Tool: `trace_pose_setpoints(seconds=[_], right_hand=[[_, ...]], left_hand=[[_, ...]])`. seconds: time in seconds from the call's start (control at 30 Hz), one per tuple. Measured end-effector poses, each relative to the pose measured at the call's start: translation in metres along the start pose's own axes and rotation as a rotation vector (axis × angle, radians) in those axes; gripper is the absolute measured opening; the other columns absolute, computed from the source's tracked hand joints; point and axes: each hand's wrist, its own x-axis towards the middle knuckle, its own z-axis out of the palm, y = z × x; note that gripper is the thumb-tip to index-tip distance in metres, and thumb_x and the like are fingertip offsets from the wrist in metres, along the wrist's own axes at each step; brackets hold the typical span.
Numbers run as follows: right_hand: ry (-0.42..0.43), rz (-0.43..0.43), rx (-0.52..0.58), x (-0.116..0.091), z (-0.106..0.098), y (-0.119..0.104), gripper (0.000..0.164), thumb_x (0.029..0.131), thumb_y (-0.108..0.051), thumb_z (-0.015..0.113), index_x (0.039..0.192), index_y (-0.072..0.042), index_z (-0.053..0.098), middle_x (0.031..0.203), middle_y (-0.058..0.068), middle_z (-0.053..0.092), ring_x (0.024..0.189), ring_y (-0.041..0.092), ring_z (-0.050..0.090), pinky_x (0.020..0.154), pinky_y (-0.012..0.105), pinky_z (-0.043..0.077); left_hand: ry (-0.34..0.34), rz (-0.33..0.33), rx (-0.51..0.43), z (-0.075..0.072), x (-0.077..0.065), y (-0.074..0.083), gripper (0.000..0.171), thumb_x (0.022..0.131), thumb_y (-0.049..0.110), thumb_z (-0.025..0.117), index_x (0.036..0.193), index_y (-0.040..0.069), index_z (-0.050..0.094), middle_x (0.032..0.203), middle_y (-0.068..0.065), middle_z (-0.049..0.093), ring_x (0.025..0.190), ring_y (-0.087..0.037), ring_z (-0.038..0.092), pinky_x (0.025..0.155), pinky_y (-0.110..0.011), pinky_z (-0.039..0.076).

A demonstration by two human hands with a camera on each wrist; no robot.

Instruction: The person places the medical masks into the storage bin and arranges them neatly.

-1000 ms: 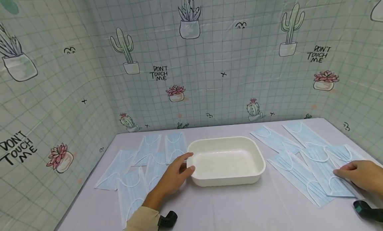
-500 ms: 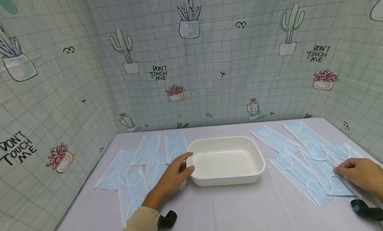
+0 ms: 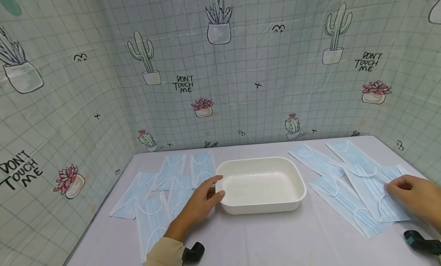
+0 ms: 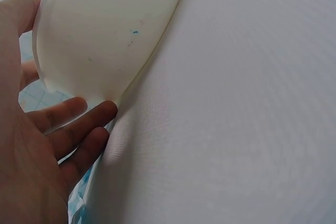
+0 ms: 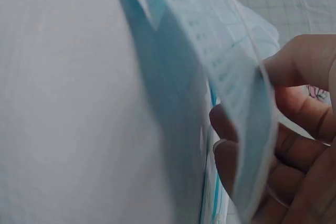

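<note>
My left hand [image 3: 203,203] rests at the left end of a white plastic tray [image 3: 262,210], thumb and forefinger spread at its rim. In the left wrist view, the other fingers [image 4: 84,135] lie loosely against the tray's outer wall. At the right, my right hand [image 3: 413,195] pinches a light blue face mask [image 3: 372,191] near its right edge. The right wrist view shows this mask [image 5: 231,72] bent and raised at the near end, the thumb on one side and fingers behind it. Under and beside it lie other masks [image 3: 348,204].
Several blue masks [image 3: 153,220] with white ear loops are spread on the table left of the tray. More masks [image 3: 315,159] lie at the back right. The table has a white cloth [image 3: 268,239]. Patterned curtains [image 3: 241,67] enclose the back and sides.
My right hand has risen slightly, lifting the near part of the pinched mask and shifting it over its neighbours. The left hand and tray stay in place.
</note>
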Motion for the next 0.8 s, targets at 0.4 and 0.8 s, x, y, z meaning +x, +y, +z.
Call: trace_pose_setpoints(seconds=[0.4, 0.8], right_hand=[[0.053, -0.071, 0.04, -0.002, 0.001, -0.004, 0.027, 0.095, -0.02, 0.066, 0.094, 0.007, 0.064, 0.092, 0.028, 0.063, 0.078, 0.034, 0.054, 0.057, 0.028, 0.038], [-0.086, 0.032, 0.124, 0.001, 0.009, 0.002, 0.055, 0.101, -0.029, 0.058, 0.13, 0.017, 0.051, 0.135, 0.048, 0.037, 0.116, 0.063, 0.038, 0.087, 0.07, 0.041]], left_hand=[[0.008, -0.006, -0.002, 0.0, 0.001, 0.0, 0.054, 0.102, 0.037, 0.059, 0.151, 0.021, 0.044, 0.137, -0.014, 0.055, 0.114, -0.023, 0.06, 0.088, -0.04, 0.05], [0.011, -0.007, 0.009, 0.0, 0.001, 0.001, 0.054, 0.101, 0.038, 0.059, 0.15, 0.019, 0.045, 0.131, -0.014, 0.06, 0.109, -0.022, 0.061, 0.085, -0.039, 0.05]])
